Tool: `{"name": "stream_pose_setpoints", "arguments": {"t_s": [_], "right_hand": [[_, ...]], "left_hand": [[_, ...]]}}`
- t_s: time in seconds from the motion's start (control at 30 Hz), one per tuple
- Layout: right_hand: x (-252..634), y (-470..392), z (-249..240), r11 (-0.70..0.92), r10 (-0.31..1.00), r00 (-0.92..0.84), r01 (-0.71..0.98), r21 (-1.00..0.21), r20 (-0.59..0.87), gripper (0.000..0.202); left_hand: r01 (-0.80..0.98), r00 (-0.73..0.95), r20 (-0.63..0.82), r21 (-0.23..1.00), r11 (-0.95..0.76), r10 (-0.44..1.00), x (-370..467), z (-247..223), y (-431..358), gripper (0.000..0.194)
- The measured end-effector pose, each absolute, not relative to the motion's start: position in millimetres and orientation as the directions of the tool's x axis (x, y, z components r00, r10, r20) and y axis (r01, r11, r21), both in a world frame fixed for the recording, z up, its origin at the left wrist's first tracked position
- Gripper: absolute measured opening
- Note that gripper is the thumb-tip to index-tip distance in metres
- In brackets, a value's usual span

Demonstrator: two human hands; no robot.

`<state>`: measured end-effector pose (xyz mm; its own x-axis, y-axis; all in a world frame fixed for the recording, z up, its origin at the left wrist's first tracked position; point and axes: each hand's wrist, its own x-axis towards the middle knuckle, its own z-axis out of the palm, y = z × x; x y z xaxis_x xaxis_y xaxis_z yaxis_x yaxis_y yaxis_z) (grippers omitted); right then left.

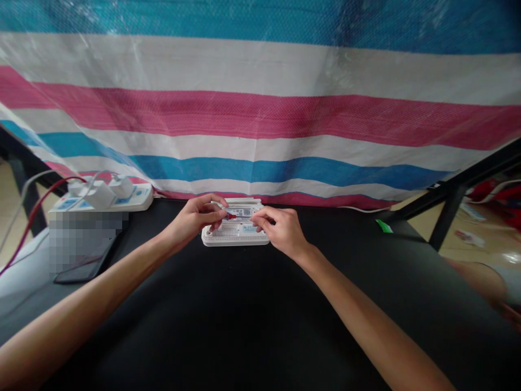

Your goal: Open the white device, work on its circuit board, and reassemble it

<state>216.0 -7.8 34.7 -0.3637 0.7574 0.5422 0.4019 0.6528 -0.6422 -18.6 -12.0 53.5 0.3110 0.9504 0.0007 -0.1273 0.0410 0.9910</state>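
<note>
A white router-like box point(236, 240) with vent holes and labels lies on the black tabletop, close to the striped sheet. Above it, a thin rod with a red end point(231, 216) spans the space between my hands. My left hand point(199, 216) is closed, fingertips pinching near the red end. My right hand point(283, 225) is closed too, with thumb and fingers pinched at the rod's other end, over the box's right side. The rod looks like a slim pen or small screwdriver; its exact kind is too small to tell.
A white power strip point(140, 198) with plugs and cables stands at the left. Before it lies a dark flat device point(91, 271), partly pixelated. A small green packet point(383, 226) is at the right. Behind hangs a striped sheet point(252, 114). Another person's limb point(480, 277) shows at the right edge.
</note>
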Motion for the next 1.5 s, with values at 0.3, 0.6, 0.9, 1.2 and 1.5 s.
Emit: {"name": "stream_pose_setpoints", "arguments": {"t_s": [0.3,0.6,0.9,1.2,1.5], "right_hand": [[212,-11,37,0.563,0.818,-0.258,0.169,-0.809,0.515,0.022],[212,-12,36,0.590,0.804,-0.226,0.195,-0.784,0.550,0.022],[219,-8,38,0.643,0.754,-0.348,0.222,-0.733,0.557,0.042],[221,-9,46,0.711,0.701,-0.347,0.404,-0.576,0.623,0.013],[219,-9,45,0.691,0.712,-0.506,0.384,-0.613,0.486,0.017]], "left_hand": [[-0.249,0.313,-0.050,0.959,0.133,0.949,-17,53,-12,0.031],[-0.279,0.323,-0.070,0.946,0.166,0.944,-15,52,-14,0.031],[-0.282,0.300,-0.033,0.952,0.122,0.953,-18,58,-11,0.030],[-0.212,0.294,-0.020,0.973,0.086,0.955,-23,60,-7,0.028],[-0.112,0.317,-0.097,0.984,0.139,0.944,-24,60,-12,0.034]]}}
